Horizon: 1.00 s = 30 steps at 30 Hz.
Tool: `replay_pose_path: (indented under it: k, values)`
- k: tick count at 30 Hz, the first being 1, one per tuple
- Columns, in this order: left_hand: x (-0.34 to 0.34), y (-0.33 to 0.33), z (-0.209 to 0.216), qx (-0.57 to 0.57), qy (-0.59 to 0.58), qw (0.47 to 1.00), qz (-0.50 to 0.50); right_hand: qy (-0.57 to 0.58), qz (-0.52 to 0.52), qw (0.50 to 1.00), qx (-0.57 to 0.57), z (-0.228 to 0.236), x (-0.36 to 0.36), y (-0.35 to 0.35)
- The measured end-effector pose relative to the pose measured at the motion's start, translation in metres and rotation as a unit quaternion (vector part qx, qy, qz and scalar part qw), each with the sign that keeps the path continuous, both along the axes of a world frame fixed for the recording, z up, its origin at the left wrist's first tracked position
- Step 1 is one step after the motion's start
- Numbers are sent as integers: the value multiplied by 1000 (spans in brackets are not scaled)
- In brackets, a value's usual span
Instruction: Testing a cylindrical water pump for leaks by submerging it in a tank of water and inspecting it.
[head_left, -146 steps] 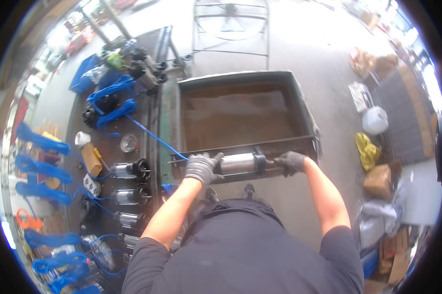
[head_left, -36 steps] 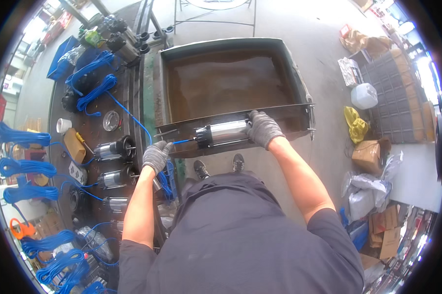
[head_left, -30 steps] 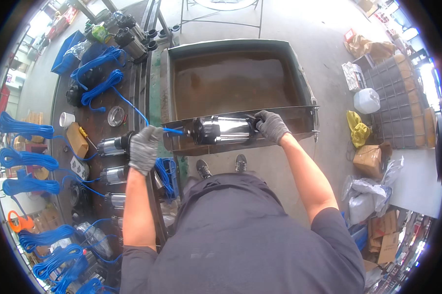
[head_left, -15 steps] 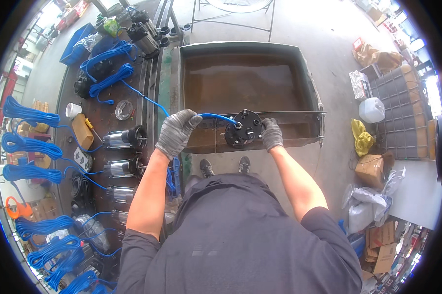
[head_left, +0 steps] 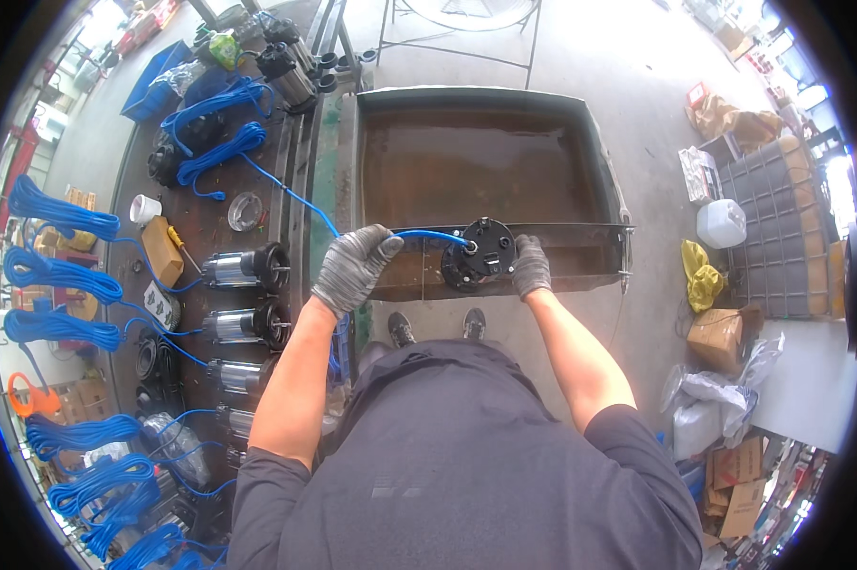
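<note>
The pump (head_left: 480, 255), level a second ago, now stands on end at the tank's (head_left: 599, 171) near rim; right hand (head_left: 531, 266) fingers grasp its body; left hand (head_left: 354, 268) fingers clench the blue cable (head_left: 428, 234); seemingly ready for lowering into the water

Grey knit gloves are seen on the left hand (head_left: 354, 269) and right hand (head_left: 530, 267); a black round pump end (head_left: 482, 254) is shown between them, fed by a bright blue cable (head_left: 426, 235); murky brown water is framed by the dark green tank (head_left: 480, 176), silver pumps (head_left: 245, 267) lined on the rusty-brown bench (head_left: 200, 209)
</note>
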<state>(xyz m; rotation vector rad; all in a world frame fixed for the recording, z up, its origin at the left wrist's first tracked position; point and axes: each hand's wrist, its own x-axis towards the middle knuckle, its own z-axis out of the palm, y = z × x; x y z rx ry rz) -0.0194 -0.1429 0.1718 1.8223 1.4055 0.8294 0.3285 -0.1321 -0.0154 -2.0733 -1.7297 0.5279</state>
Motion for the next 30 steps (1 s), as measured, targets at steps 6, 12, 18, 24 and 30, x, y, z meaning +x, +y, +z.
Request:
replay_pose_path:
  k: [6,12,18,24,30]
  values:
    - [2,-1,6,10,-1,1000,1,21,2,1000,8,-26,9,4]
    - [-11,-7,9,34,-56,996,55,96,9,978,-185,0,22,26]
    - [-95,-15,-11,-83,50,987,125,30,95,991,-84,124,8,28]
    - [-109,-6,-40,-168,293,941,21,-94,173,971,-134,171,-47,29]
    - [-140,36,-22,-164,345,923,-36,-99,129,972,-170,177,-78,22]
